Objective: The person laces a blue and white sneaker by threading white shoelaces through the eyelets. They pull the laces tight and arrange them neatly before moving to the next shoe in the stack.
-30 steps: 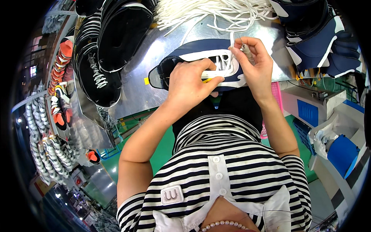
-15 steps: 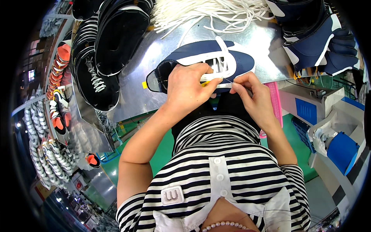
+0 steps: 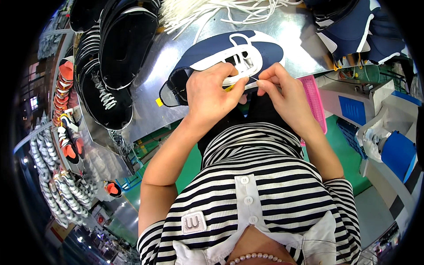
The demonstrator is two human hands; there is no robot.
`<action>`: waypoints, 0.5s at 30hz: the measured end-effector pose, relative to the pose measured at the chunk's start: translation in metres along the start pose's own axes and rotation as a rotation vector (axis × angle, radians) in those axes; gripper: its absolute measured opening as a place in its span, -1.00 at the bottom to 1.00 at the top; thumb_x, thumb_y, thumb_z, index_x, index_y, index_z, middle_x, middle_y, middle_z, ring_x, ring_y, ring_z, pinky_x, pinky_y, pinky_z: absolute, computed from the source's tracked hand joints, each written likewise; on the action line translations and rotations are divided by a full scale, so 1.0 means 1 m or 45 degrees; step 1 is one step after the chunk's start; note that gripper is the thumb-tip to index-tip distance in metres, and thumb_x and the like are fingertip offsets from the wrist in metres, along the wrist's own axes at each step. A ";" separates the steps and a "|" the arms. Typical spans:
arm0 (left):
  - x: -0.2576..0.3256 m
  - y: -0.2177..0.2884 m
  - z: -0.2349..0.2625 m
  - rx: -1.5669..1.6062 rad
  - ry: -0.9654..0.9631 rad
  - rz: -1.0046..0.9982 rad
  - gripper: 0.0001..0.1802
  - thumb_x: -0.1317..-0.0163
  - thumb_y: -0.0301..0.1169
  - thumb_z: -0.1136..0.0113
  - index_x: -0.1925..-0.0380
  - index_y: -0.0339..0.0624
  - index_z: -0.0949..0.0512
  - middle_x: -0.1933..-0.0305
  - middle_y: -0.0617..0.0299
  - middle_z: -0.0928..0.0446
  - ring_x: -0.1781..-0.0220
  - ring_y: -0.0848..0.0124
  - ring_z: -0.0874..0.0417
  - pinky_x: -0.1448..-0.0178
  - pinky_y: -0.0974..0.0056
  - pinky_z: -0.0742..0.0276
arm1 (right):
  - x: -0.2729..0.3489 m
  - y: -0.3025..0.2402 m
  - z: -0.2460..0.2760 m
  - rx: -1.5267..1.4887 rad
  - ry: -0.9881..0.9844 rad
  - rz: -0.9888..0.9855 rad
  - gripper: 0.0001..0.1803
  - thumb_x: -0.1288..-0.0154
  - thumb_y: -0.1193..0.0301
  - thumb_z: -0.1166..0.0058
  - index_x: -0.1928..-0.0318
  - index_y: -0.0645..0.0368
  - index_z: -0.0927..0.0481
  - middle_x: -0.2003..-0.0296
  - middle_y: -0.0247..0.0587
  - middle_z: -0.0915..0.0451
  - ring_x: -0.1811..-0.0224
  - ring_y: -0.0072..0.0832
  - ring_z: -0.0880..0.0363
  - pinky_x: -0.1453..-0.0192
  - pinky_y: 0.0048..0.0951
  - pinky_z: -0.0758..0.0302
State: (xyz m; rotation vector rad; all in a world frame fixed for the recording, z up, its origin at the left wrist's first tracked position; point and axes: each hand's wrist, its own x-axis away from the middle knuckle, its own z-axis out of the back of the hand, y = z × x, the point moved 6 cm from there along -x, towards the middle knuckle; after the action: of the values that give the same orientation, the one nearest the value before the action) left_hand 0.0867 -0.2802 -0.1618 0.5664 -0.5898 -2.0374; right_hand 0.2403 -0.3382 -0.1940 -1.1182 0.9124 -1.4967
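Observation:
A navy and white shoe upper (image 3: pixel 212 51) lies on its side at the near edge of the metal table, its heel to the left and toe to the right. White shoelace (image 3: pixel 239 37) runs across its eyelet opening and forms a loose loop on the far side. My left hand (image 3: pixel 212 92) is closed on the near eyelet edge, thumb and fingers pressing it. Right beside that thumb, my right hand (image 3: pixel 280 92) pinches something thin at the edge; fingertips hide most of it. A yellow tag (image 3: pixel 159 102) sticks out at the heel.
White laces (image 3: pixel 212 13) lie heaped at the back of the metal table (image 3: pixel 152 92). Black shoe uppers (image 3: pixel 121 57) are stacked at left, navy and white uppers (image 3: pixel 349 33) at right. A pink basket (image 3: pixel 314 104) hangs near the right edge, beside a grey machine (image 3: pixel 353 99).
The lace loop on the far side of the upper has become wider and looser. Both hands stay at the near eyelet edge; the whole scene has shifted slightly left in view.

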 end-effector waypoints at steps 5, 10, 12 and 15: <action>0.000 -0.004 0.001 -0.018 0.011 0.024 -0.72 -0.04 -0.20 -0.39 0.47 -0.21 -0.65 0.46 0.10 -0.64 0.48 0.10 -0.66 0.37 0.15 -0.52 | 0.008 -0.014 0.012 0.091 0.021 0.020 -0.84 -0.42 0.42 -0.09 0.18 0.26 -0.46 0.47 -0.12 -0.65 0.41 -0.25 -0.68 0.29 -0.37 -0.52; 0.000 -0.004 0.001 -0.025 0.007 0.015 -0.71 -0.04 -0.19 -0.39 0.45 -0.21 -0.65 0.45 0.10 -0.65 0.48 0.11 -0.66 0.36 0.14 -0.53 | 0.002 -0.009 0.006 0.090 -0.004 0.084 -0.85 -0.42 0.43 -0.08 0.19 0.27 -0.45 0.48 -0.11 -0.65 0.41 -0.23 -0.70 0.30 -0.36 -0.52; -0.001 -0.004 0.001 0.006 -0.004 0.000 -0.74 -0.04 -0.27 -0.43 0.45 -0.24 -0.64 0.47 0.09 -0.63 0.50 0.17 -0.65 0.39 0.22 -0.49 | 0.001 -0.010 0.005 0.087 0.001 0.075 -0.84 -0.42 0.43 -0.08 0.20 0.28 -0.45 0.48 -0.11 -0.65 0.42 -0.25 -0.70 0.31 -0.36 -0.53; -0.001 -0.001 0.003 0.106 -0.045 0.001 -0.76 -0.03 -0.34 -0.46 0.43 -0.28 -0.63 0.47 0.07 -0.62 0.51 0.19 -0.64 0.40 0.25 -0.47 | -0.003 -0.008 0.002 0.081 -0.032 0.040 -0.84 -0.42 0.43 -0.08 0.22 0.27 -0.45 0.49 -0.11 -0.66 0.45 -0.30 -0.70 0.33 -0.39 -0.54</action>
State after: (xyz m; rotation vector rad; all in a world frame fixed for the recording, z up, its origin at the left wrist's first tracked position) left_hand 0.0849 -0.2786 -0.1601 0.5800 -0.6979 -2.0328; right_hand 0.2405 -0.3339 -0.1863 -1.0700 0.8558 -1.4728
